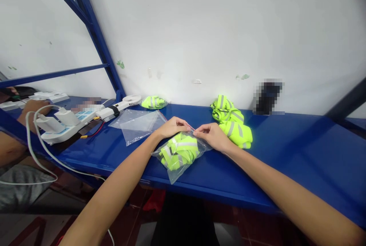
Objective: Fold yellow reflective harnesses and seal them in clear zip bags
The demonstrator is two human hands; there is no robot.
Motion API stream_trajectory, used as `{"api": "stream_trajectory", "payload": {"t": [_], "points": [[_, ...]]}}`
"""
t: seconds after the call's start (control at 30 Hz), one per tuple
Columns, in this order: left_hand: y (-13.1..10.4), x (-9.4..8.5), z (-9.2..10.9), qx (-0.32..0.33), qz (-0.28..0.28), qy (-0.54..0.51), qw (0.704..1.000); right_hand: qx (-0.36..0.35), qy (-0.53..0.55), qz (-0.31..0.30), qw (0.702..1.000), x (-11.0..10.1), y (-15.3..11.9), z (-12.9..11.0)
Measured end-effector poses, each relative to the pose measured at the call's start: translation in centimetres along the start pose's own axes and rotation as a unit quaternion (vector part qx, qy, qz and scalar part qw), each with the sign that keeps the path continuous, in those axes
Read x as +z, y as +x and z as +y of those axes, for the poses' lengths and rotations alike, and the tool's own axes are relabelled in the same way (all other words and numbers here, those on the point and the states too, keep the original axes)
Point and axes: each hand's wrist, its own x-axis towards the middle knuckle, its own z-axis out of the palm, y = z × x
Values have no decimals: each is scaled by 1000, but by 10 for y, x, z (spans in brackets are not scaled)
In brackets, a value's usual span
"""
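A clear zip bag (174, 175) with a folded yellow-green reflective vest (183, 150) inside lies on the blue table. My left hand (174, 127) pinches the bag's red-lined zip edge at the top. Close beside it, my right hand (213, 135) pinches the same edge, so the fingertips of both hands almost meet. Just behind my right hand is a pile of rolled yellow-green reflective vests (236, 133). Flat clear bags (137, 124) are spread to the left of my left hand.
Another bundled yellow-green vest (154, 102) sits by the wall, near a white handheld fan (131, 100). A power strip (61, 131) with plugs and white cables is at left. A blurred dark object (268, 97) leans at the wall. Beyond the blue frame (94, 28) another person's arm shows.
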Motion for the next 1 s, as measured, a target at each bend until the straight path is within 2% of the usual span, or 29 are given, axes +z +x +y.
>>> {"api": "stream_trajectory", "payload": {"t": [0.33,1.0], "points": [[0,-2,-1,6,-28,7,1000,29,-27,4,999,-3,-3,-4],[-2,7,2,15,-15,33,999,10,-21,-11,1000,-1,-5,-7]]}}
